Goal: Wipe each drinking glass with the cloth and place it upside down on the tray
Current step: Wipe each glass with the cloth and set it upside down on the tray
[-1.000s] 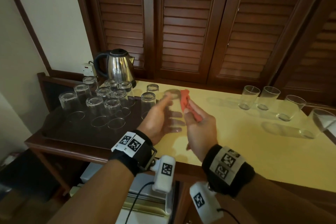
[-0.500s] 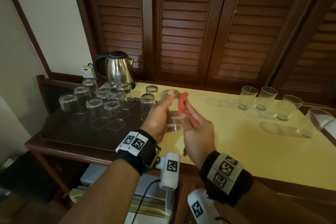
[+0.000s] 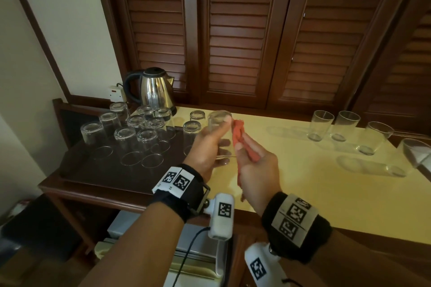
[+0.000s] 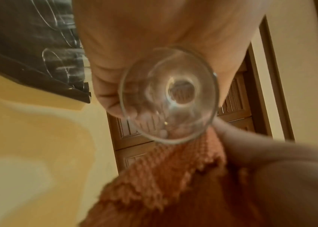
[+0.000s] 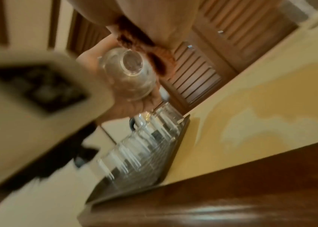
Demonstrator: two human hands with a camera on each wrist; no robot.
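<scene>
Head view shows the held glass [image 3: 219,133] upside down above the yellow counter's [image 3: 291,170] left part, just right of the tray [image 3: 77,165]: its thick base faces up and its open rim points down toward the person, so its long axis runs close to vertical, leaning slightly away at the top. From the left wrist the rim opens straight at the camera, with the base seen deep inside. The left hand [image 3: 207,149] wraps its fingers and thumb around the glass wall. The right hand [image 3: 254,170] grips the red cloth [image 3: 242,142], bunched in its curled fingers, and the cloth touches the glass's right side. On the dark tray to the left stand the inverted glasses [image 3: 130,135], bases up, set close together. Behind them sits a steel kettle [image 3: 156,91] with a black handle. Four upright glasses [image 3: 345,126] stand in a row along the counter's far right, well apart from the hands. Brown louvred doors [image 3: 242,30] fill the wall behind.
</scene>
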